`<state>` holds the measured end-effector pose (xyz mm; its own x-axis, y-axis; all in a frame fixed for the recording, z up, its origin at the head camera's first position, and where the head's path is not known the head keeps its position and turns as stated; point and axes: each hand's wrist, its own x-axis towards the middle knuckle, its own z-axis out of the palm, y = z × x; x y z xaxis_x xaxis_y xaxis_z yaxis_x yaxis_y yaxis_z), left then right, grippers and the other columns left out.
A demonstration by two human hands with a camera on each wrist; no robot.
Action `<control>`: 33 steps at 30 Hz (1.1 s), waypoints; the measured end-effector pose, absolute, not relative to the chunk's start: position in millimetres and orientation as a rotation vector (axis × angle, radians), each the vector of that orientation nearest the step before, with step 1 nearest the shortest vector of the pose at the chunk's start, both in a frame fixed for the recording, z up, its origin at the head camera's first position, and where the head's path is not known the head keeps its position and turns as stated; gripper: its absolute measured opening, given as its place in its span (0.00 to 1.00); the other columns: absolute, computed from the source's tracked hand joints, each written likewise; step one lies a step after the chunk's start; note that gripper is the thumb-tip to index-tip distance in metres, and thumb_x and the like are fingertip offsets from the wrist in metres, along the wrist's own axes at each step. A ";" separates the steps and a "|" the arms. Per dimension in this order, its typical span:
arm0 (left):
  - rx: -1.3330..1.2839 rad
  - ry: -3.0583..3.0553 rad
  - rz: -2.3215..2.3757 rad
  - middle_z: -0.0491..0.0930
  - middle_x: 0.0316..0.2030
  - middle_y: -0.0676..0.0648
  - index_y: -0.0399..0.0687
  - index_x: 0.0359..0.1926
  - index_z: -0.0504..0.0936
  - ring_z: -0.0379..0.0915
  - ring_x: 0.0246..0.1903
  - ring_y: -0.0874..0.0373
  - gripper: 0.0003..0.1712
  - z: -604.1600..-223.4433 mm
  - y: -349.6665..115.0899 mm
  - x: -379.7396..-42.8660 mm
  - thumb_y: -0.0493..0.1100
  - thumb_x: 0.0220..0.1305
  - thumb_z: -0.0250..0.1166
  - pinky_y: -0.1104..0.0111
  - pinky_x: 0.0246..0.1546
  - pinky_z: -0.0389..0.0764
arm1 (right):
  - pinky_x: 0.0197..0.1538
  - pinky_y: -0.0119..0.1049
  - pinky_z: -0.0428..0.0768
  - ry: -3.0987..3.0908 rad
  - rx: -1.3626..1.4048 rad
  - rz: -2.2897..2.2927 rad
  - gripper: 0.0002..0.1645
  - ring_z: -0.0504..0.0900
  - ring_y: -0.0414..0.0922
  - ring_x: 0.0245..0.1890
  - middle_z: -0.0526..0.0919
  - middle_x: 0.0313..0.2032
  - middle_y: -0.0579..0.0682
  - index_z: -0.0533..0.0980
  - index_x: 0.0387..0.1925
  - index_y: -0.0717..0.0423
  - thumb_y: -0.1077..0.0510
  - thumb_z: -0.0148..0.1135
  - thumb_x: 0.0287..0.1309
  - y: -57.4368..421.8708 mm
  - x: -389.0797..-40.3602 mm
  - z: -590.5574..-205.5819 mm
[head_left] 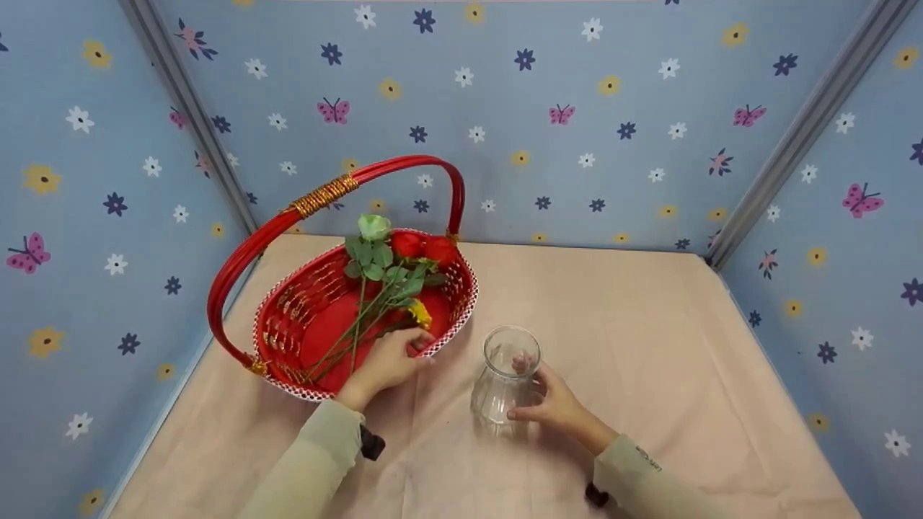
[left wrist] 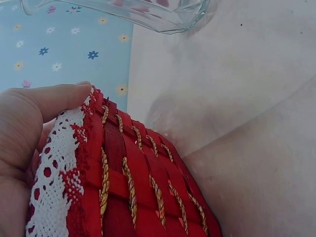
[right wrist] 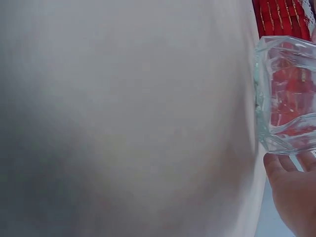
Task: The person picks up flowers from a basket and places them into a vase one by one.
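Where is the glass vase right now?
In the head view, the glass vase is just right of centre, beside the red basket on its right, with the right hand gripping its near right side.

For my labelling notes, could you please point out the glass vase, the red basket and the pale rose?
Glass vase (head_left: pixel 496 396), head view: on its lower body.
Red basket (head_left: pixel 328 324), head view: on its bare inner floor.
Pale rose (head_left: pixel 374 228), head view: on its bloom.
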<state>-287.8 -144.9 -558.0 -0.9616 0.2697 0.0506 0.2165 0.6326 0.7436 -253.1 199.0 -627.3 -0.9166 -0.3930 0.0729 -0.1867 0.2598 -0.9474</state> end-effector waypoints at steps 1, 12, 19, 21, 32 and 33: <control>0.415 2.778 1.254 0.88 0.43 0.49 0.51 0.53 0.90 0.82 0.42 0.55 0.14 -558.0 -144.9 -288.1 0.41 0.66 0.77 0.53 0.49 0.84 | 0.78 0.65 0.67 2.346 -0.545 -1.732 0.61 0.69 0.73 0.76 0.70 0.75 0.74 0.62 0.78 0.72 0.65 0.87 0.46 199.0 -252.9 -627.6; 0.411 2.777 1.263 0.89 0.44 0.47 0.49 0.53 0.90 0.84 0.44 0.53 0.16 -558.2 -143.9 -289.2 0.41 0.65 0.79 0.52 0.49 0.86 | 0.79 0.65 0.66 2.342 -0.515 -1.766 0.57 0.70 0.70 0.76 0.73 0.74 0.71 0.67 0.76 0.68 0.66 0.87 0.46 198.7 -252.5 -629.7; 0.435 2.745 1.293 0.89 0.44 0.46 0.46 0.53 0.90 0.84 0.45 0.52 0.17 -555.2 -145.6 -292.1 0.40 0.63 0.79 0.54 0.50 0.86 | 0.78 0.67 0.67 2.340 -0.487 -1.753 0.55 0.71 0.70 0.76 0.75 0.73 0.69 0.69 0.75 0.66 0.63 0.88 0.48 199.3 -251.4 -627.2; 0.458 2.737 1.306 0.90 0.44 0.45 0.44 0.53 0.90 0.85 0.45 0.52 0.18 -554.3 -146.2 -293.0 0.40 0.63 0.80 0.54 0.50 0.86 | 0.78 0.66 0.68 2.346 -0.495 -1.747 0.55 0.71 0.69 0.76 0.75 0.73 0.69 0.69 0.75 0.66 0.62 0.88 0.48 199.2 -251.4 -627.4; 0.535 2.668 1.299 0.90 0.49 0.44 0.42 0.57 0.89 0.85 0.49 0.51 0.20 -547.2 -151.2 -293.1 0.41 0.65 0.79 0.54 0.54 0.87 | 0.78 0.61 0.71 2.358 -0.529 -1.758 0.59 0.73 0.66 0.75 0.76 0.73 0.66 0.67 0.77 0.66 0.62 0.89 0.46 199.5 -251.3 -629.3; 0.532 2.663 1.295 0.90 0.50 0.44 0.42 0.57 0.89 0.85 0.49 0.51 0.20 -546.0 -151.8 -293.4 0.42 0.66 0.78 0.53 0.55 0.87 | 0.77 0.61 0.71 2.359 -0.530 -1.757 0.59 0.73 0.66 0.75 0.76 0.73 0.67 0.66 0.77 0.66 0.62 0.89 0.46 199.5 -251.4 -629.0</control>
